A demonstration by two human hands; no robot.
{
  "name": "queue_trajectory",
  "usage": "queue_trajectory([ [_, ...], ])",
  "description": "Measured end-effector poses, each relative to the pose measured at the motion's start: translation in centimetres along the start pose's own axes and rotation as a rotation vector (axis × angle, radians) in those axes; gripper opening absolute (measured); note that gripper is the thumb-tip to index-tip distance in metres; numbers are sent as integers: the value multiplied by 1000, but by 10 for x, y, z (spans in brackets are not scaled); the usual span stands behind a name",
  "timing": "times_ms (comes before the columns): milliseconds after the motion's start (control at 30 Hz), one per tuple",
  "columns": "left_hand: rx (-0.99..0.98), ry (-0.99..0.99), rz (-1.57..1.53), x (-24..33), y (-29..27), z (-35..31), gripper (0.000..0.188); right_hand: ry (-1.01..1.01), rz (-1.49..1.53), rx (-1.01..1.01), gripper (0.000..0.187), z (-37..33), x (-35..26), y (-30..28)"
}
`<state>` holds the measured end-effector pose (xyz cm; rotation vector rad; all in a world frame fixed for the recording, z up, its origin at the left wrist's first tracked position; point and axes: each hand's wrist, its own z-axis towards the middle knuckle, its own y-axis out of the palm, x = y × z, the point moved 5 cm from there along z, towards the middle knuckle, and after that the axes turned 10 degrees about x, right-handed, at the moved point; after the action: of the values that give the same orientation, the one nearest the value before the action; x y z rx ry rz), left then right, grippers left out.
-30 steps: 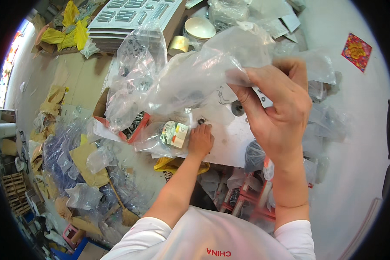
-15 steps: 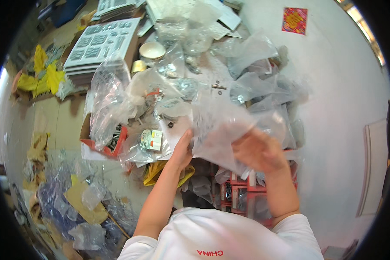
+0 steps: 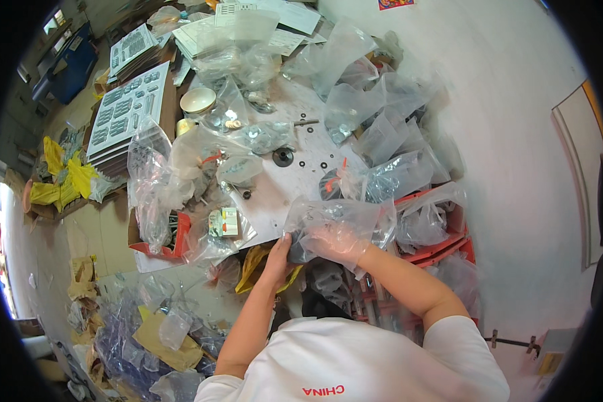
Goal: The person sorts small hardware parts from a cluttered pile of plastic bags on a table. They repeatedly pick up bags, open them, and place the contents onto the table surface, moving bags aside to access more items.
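Note:
A clear plastic bag [image 3: 313, 213] with dark contents at its left end hangs at the table's front edge. My left hand [image 3: 279, 259] grips that end, thumb up along the plastic. Inside the bag's mouth is my right hand [image 3: 338, 242], seen only hazily through the film, so its fingers cannot be made out. Beyond the bag, on the white table [image 3: 268, 211], lie a black disc [image 3: 283, 157], several small dark rings and a short metal rod [image 3: 307, 122]. A second dark disc [image 3: 329, 184] is partly covered by a bag with a red tie [image 3: 342, 175].
Filled clear bags [image 3: 355, 110] line the table's right side, above red bins [image 3: 427, 251]. At left stand a red box of metal parts [image 3: 179, 234], a small printed box [image 3: 222, 222], a white bowl [image 3: 197, 101] and stacked blister-packed boards [image 3: 128, 110]. Plastic scrap [image 3: 137, 335] covers the floor.
My right hand has moved from the bag's right side to within it. The bag has been lowered toward me, uncovering the black discs and rings. The view has shifted to the right.

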<state>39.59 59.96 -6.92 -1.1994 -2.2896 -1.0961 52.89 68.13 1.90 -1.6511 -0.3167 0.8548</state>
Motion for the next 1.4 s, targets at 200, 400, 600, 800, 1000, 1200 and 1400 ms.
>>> queue_trajectory([
  [200, 83, -14, -151, 7, 4, -18, 46, -180, -247, 363, 33, -14, -15, -2],
  [400, -30, -131, -505, 3, 4, -15, 42, 434, 506, 234, 29, -31, -26, -94],
  [600, -55, -170, -586, -5, 12, -16, 44, 431, 1201, 398, 37, -62, -61, -166],
  [800, -92, -194, -589, -15, 30, -17, 44, 384, 1109, 445, 36, -74, -65, -173],
  [1000, -186, -211, -654, -21, 36, -8, 47, 484, 1077, 400, 32, -82, -52, -171],
  [1200, -99, -139, -622, -17, 30, 1, 43, 344, 397, 346, 26, -52, -45, -169],
  [1400, -198, 103, -483, 36, 38, 24, 48, 79, 179, 324, 27, 11, -58, -130],
])
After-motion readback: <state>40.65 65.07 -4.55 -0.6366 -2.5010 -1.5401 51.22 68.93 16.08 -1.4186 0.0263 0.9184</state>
